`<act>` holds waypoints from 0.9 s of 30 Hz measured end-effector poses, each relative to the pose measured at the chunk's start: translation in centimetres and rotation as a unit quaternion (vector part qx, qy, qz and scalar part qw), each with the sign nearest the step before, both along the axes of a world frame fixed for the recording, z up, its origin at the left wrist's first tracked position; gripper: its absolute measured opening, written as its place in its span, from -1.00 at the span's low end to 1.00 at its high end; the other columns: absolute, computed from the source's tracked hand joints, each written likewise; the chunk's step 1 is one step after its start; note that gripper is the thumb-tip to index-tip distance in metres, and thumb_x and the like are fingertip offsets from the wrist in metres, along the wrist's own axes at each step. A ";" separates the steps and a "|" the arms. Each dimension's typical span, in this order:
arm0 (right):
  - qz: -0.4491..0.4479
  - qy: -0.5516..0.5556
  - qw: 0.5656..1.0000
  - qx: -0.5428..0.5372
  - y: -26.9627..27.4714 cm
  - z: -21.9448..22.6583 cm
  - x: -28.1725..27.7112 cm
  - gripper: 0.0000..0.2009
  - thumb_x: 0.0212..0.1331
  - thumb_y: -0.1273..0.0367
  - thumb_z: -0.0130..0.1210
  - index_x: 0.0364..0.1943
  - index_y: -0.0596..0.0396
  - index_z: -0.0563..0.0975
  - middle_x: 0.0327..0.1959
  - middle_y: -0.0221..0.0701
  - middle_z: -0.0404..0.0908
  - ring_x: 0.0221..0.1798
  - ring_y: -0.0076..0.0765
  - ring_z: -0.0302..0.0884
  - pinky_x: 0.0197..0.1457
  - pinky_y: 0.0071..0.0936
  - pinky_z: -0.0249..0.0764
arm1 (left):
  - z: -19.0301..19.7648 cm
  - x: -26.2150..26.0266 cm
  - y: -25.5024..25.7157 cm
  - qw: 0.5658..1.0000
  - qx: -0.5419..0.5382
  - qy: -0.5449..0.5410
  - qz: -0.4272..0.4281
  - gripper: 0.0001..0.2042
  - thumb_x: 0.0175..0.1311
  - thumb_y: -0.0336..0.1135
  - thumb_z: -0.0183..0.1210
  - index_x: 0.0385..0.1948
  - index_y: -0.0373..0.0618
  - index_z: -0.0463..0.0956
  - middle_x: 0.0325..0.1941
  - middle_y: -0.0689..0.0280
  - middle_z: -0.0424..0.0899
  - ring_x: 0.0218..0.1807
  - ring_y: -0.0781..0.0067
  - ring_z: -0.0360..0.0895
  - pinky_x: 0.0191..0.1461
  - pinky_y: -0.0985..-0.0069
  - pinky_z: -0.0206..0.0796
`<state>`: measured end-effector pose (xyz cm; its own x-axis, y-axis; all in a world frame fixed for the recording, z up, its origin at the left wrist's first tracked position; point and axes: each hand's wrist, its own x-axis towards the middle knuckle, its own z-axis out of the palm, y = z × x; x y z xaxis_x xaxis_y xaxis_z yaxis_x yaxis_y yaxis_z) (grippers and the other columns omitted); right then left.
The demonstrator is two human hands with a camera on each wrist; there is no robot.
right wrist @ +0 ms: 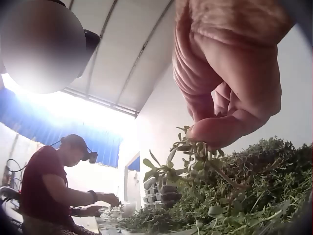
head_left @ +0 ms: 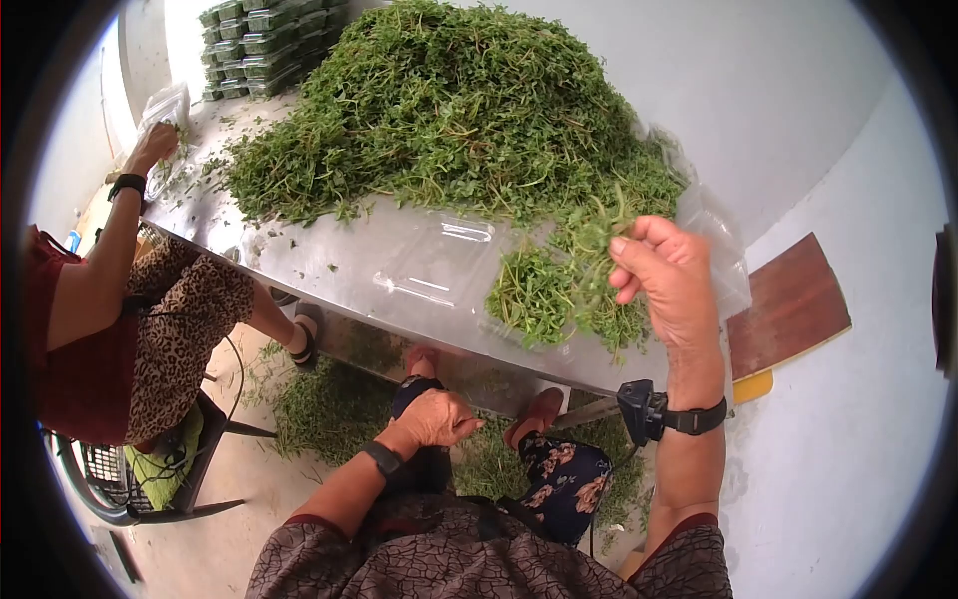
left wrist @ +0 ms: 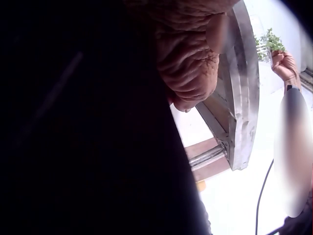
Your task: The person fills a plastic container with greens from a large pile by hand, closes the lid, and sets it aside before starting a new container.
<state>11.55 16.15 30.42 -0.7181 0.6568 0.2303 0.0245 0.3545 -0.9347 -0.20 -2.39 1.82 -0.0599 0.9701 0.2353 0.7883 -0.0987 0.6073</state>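
My right hand (head_left: 664,265) is raised over the right part of the metal table (head_left: 339,250). Between thumb and fingertips it pinches a few leafy green sprigs (right wrist: 198,161), which hang down in the right wrist view. Just below lies a small heap of the same greens (head_left: 544,295), beside a clear plastic container (head_left: 439,262) lying on the metal. Behind it rises a large mound of greens (head_left: 449,110). My left hand (head_left: 436,417) hangs over my lap, in front of the table edge, fingers loosely curled and holding nothing. The left wrist view shows its wrinkled palm side close up.
Stacked clear boxes of greens (head_left: 264,45) stand at the back left. Another person (right wrist: 49,186) works at the table's left end, near a chair (head_left: 180,469). More clear containers (head_left: 714,235) sit at the right end, near a reddish board (head_left: 788,304). Loose greens (head_left: 334,409) cover the floor underneath.
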 end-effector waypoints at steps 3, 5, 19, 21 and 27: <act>0.038 -0.044 0.997 -0.050 -0.7 -0.8 -0.2 -0.80 0.17 0.43 0.09 -0.19 0.30 0.54 -0.46 -0.39 0.59 -0.51 -0.57 0.55 -0.57 -0.70 0.42 | 0.0 0.0 -0.1 1.000 0.000 0.005 0.004 -0.63 0.18 -0.06 0.10 -0.72 -0.11 0.53 -0.61 0.13 0.56 -0.47 0.00 0.54 -0.37 0.19 0.40; -0.033 -0.089 0.995 -0.001 -1.2 -1.3 0.0 -0.72 0.20 0.41 0.06 -0.06 0.32 0.50 -0.38 -0.32 0.61 -0.48 -0.52 0.58 -0.55 -0.66 0.44 | 0.1 -0.1 -0.2 1.000 -0.001 0.007 0.008 -0.63 0.17 -0.06 0.10 -0.73 -0.11 0.52 -0.61 0.12 0.56 -0.47 0.00 0.54 -0.37 0.19 0.40; -0.165 -0.285 0.912 0.245 1.6 -5.2 5.7 -0.61 -0.04 0.25 0.28 -0.11 0.15 0.59 -0.42 -0.18 0.64 -0.38 -0.16 0.60 -0.23 -0.29 0.49 | 1.0 0.2 -0.1 1.000 0.005 0.014 0.009 -0.62 0.20 -0.08 0.09 -0.74 -0.13 0.51 -0.60 0.17 0.57 -0.48 0.07 0.54 -0.38 0.23 0.39; -0.144 -0.336 0.886 0.284 1.1 -5.1 5.5 -0.54 -0.08 0.28 0.31 -0.06 0.22 0.56 -0.32 -0.12 0.65 -0.38 -0.25 0.59 -0.25 -0.33 0.48 | 1.0 0.3 0.1 1.000 0.001 0.014 0.008 -0.62 0.20 -0.08 0.10 -0.75 -0.13 0.51 -0.61 0.17 0.57 -0.49 0.08 0.54 -0.39 0.23 0.39; -0.134 -0.361 0.849 0.362 1.8 -6.9 4.2 -0.62 -0.10 0.25 0.28 -0.20 0.21 0.57 -0.48 -0.08 0.60 -0.34 0.02 0.58 -0.23 -0.15 0.47 | 0.3 0.3 0.2 1.000 0.011 0.019 0.007 -0.62 0.18 -0.11 0.12 -0.78 -0.13 0.49 -0.65 0.18 0.55 -0.54 0.08 0.52 -0.44 0.24 0.36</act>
<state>15.76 17.93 23.52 -0.6905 0.6932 0.2066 0.6693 0.7207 -0.1810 0.07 -2.18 2.12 -0.0635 0.9638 0.2590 0.8117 -0.1011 0.5753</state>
